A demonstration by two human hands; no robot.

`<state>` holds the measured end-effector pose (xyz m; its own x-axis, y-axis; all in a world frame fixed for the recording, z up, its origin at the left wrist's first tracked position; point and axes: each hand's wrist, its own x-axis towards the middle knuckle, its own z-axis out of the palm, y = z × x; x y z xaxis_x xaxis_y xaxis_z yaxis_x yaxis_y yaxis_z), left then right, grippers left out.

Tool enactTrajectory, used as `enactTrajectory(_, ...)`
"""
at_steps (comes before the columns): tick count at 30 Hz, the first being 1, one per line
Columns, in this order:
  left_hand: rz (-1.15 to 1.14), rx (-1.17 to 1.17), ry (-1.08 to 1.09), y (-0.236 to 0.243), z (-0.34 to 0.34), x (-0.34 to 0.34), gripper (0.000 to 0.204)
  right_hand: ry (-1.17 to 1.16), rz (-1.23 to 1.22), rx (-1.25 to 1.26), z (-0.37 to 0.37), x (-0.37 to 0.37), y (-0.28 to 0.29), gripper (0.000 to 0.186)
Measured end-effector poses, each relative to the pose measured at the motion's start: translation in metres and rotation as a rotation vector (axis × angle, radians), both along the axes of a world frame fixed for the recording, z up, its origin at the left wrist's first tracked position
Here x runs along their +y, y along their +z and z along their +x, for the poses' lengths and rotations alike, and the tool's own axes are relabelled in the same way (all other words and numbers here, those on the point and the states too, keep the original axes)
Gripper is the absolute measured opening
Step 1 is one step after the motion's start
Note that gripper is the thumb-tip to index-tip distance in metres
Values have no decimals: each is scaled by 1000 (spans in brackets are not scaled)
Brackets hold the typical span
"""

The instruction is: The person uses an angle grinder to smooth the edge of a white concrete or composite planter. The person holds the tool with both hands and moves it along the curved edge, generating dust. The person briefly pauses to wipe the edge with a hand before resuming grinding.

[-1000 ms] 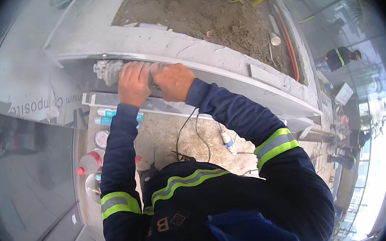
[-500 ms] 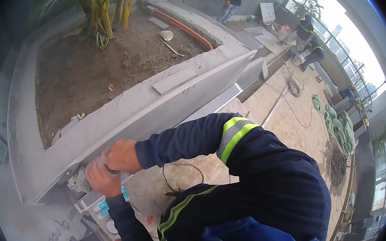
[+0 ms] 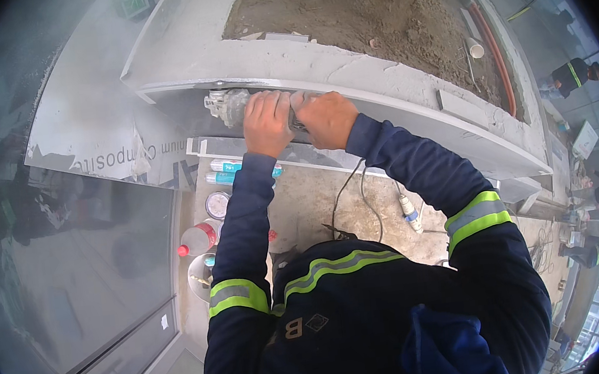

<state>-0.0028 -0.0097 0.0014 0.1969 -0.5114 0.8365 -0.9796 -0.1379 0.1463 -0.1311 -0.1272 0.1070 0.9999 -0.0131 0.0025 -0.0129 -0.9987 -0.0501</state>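
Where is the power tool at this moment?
In the head view, upper left of centre, the power tool is in the left hand and right hand, below the planter rim.

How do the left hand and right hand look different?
The left hand is nearer the gray tool's head; the right hand sits farther back. The left hand's sleeve runs nearly straight up, the right hand's sleeve slants in from the right. Both hands grip the tool.

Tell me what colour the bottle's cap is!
The cap is red; it shows best in the head view, beside the person's left sleeve.
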Motion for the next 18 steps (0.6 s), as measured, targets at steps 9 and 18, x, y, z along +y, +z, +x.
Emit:
enactTrajectory(9, -28, -7, -36, 16, -36, -8, 39, -38, -6, -26, -41, -3, 13, 40)
enactTrajectory(18, -53, -13, -45, 18, -62, -21, 30, -66, -39, -53, -67, -14, 17, 39)
